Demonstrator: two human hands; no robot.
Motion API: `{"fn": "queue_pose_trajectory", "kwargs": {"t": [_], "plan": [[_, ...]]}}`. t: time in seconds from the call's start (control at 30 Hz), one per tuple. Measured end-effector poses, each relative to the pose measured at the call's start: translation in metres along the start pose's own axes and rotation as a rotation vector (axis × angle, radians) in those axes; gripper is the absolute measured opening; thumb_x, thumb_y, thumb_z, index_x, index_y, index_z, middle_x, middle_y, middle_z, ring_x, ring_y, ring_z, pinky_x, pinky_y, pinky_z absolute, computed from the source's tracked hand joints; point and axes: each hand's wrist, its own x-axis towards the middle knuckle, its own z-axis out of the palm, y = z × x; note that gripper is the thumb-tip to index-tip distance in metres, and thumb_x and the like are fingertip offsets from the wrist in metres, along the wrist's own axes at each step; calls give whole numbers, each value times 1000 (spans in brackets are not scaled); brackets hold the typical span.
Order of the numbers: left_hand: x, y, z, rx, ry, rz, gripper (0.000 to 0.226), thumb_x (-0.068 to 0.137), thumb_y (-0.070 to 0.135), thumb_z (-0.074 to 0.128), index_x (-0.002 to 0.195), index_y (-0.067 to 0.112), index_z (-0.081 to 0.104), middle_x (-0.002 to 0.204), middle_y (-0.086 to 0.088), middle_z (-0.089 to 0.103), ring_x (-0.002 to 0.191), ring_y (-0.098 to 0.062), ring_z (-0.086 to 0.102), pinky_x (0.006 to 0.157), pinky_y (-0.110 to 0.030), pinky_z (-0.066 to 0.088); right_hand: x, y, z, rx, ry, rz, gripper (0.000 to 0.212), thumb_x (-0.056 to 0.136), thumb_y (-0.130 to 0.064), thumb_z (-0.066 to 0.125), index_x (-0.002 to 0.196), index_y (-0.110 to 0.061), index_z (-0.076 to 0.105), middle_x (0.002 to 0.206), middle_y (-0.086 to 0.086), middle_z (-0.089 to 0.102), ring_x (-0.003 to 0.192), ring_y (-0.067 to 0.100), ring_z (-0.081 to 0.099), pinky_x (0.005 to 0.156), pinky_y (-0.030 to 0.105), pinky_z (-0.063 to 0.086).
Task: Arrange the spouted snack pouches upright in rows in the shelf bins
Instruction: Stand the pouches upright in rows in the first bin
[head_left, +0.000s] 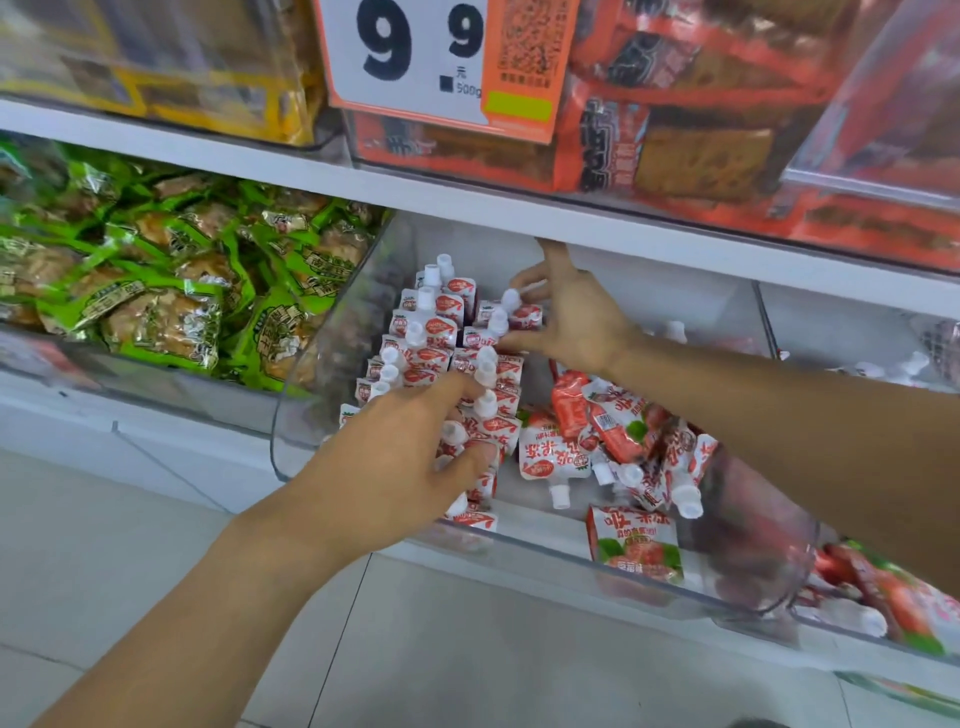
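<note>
Pouches (457, 358) are standing upright in 2 rows along the left side of the clear bin (519, 545), white caps pointing up, the rows running from front lip to back wall. Nearest ones are disappearing under the left hand (395, 462), so I cannot tell how that row is ending. Left fingers (478, 454) are curling down over the front pouches, pressing on them. Right hand (566, 317) is reaching in deep beneath the shelf edge (519, 213), fingers spreading open and touching the caps at the back. Loose pouches (613, 436) are lying flat in a heap on the right, spouts mostly pointing forward. Bare bin floor is showing between heap and rows. Green packets (171, 291) are filling the neighbouring bin.
</note>
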Motion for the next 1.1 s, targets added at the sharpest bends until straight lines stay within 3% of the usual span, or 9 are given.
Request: {"fn": "queue_pose_trajectory", "kwargs": {"t": [0.2,0.3,0.5,0.63,0.77,0.87,0.93,1.03,1.1], "plan": [[-2,-3,0,4,11,35,45,88,50,55,129,38,42,102,11,64,85,-9,59,78,-32,51,8,-3,2,-112,2,-15,78,69,-38,86,130,-11,44,114,7,60,105,22,58,87,29,46],[-2,-3,1,0,12,40,43,88,49,55,128,38,42,103,12,65,87,-8,59,76,-29,49,12,-10,0,-63,-126,101,72,74,-35,83,133,-8,51,118,5,62,109,20,59,95,30,47],[0,-6,1,-6,7,37,41,88,49,55,126,40,42,97,12,65,75,-8,56,70,-28,47,17,-15,-2,-33,-405,155,38,89,-33,68,125,-26,59,126,-4,63,116,17,58,103,36,46],[4,-6,0,-13,-8,42,33,88,48,56,119,38,47,96,15,64,73,4,55,68,-24,47,16,-17,-9,208,-502,259,49,87,-16,69,132,-30,54,119,-7,64,109,19,62,98,43,53],[12,-2,-3,26,10,34,31,88,48,56,115,33,52,93,16,61,77,4,56,74,-26,51,18,-22,-23,124,-588,267,71,85,-2,63,143,-36,43,143,1,52,120,24,58,87,37,57],[15,0,-4,65,29,33,31,88,49,56,114,33,54,91,18,61,74,2,55,73,-25,51,10,-19,-42,18,-454,239,66,89,-13,64,147,-32,37,146,0,47,120,19,55,72,20,48],[14,0,-3,102,59,28,30,88,48,57,112,31,57,96,17,64,77,-2,57,73,-28,52,-4,-17,-56,-105,-402,160,50,90,-24,66,136,-27,48,135,-5,54,109,12,57,78,18,43],[16,3,-2,169,137,28,27,88,46,56,106,27,61,96,10,68,82,-12,62,70,-36,55,-31,-22,-71,-342,-652,104,46,91,-35,64,135,-27,52,130,-12,58,109,7,54,94,21,42],[19,9,-1,179,194,36,24,89,42,56,103,24,62,94,6,68,81,-15,63,69,-37,55,-43,-25,-76,-421,-686,60,45,89,-39,66,132,-32,57,129,-11,60,107,8,56,98,26,45]]}}
